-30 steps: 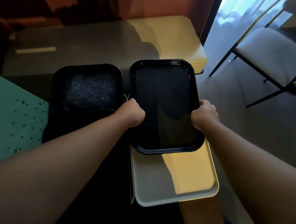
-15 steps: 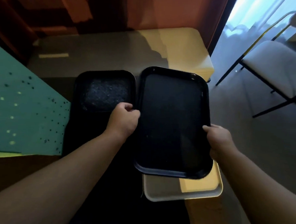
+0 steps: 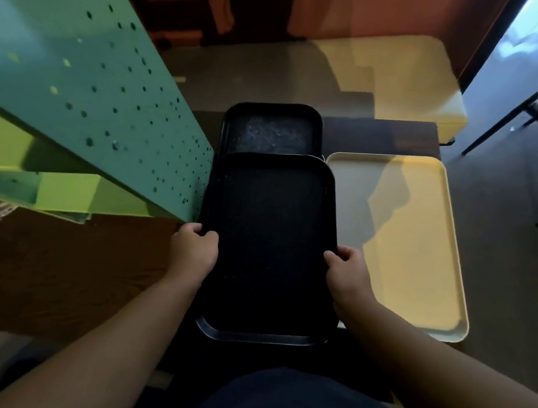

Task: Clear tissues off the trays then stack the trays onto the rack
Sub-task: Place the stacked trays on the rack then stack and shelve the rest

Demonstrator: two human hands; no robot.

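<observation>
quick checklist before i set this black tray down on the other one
1. Both hands gripping: left hand and right hand on the held black tray's long edges: ok.
2. Held tray free of tissues: ok.
3. Lower black tray free of tissues: pale specks on it, cannot tell.
4. Trays lined up: held tray overlaps its near end, roughly in line: ok.
5. Clear of the green perforated panel: left edge very close, cannot tell.
6. Cream tray out of the way: beside, right: ok.

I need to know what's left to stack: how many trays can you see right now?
3. A smooth black plastic tray held at both long edges by the left hand and right hand; a speckled black tray partly beneath its far end; a cream rectangular tray beside it. More could lie hidden underneath.
</observation>
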